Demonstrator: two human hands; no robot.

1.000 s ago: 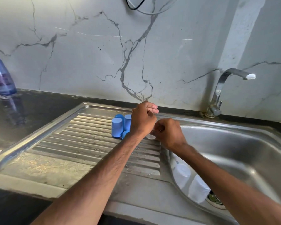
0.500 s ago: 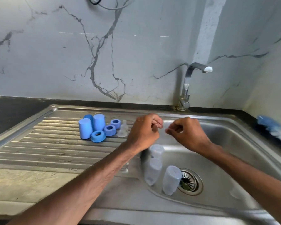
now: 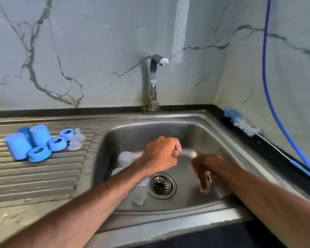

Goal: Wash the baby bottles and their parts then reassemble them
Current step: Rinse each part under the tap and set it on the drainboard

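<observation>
No legible text, apparently.

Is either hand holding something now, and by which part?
It cannot be told. The left hand is a curled fist with nothing showing; the right hand is blurred, fingers pointing down.

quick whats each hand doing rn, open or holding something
Left hand: curled shut, nothing visible in it.
Right hand: blurred, cannot tell.
</observation>
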